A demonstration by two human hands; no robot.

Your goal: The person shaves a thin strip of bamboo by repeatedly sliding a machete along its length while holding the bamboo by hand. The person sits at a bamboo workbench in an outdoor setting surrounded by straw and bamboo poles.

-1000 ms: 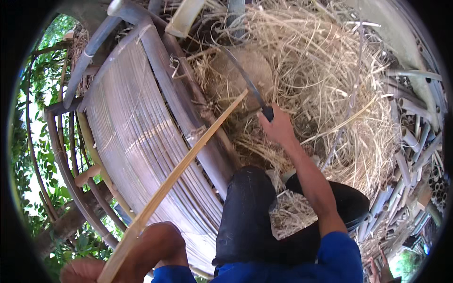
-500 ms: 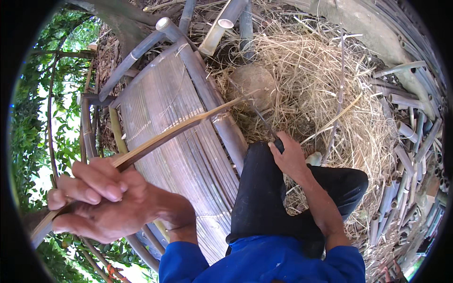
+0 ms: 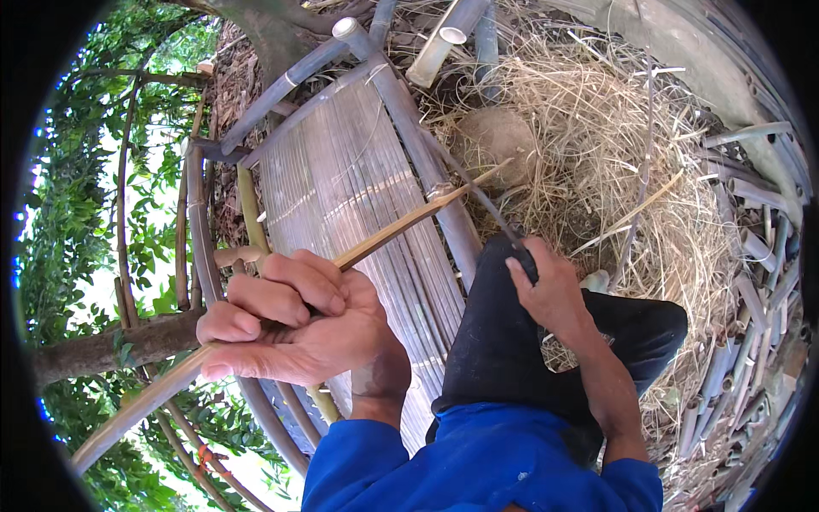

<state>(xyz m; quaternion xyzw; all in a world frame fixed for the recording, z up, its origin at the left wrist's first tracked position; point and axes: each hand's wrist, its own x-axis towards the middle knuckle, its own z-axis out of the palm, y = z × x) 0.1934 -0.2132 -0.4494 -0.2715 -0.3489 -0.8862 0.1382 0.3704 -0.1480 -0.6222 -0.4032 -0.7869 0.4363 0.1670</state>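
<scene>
My left hand (image 3: 311,328) is closed around a long, narrow bamboo strip (image 3: 388,235), raised slantwise over the bench. One end runs out to the lower left, and the pale, thin end points to the upper right. In my right hand (image 3: 554,290), beside my knee, is a knife (image 3: 493,207) gripped by its black handle. Its slim, dark blade slopes up and to the left. The strip's thin end crosses the blade in the view; whether they touch I cannot tell.
A bamboo bench (image 3: 341,179) with a slatted seat lies under the strip. Pale shavings (image 3: 614,119) cover the ground around a round, flat-topped block (image 3: 495,145). Cut bamboo pieces (image 3: 751,316) are piled at the right. Leafy plants and a branch (image 3: 119,350) stand at the left.
The left hand and bamboo strip have shifted right, and the strip's thin end now reaches across the knife blade. Both hands keep their hold. The whole view has also shifted slightly.
</scene>
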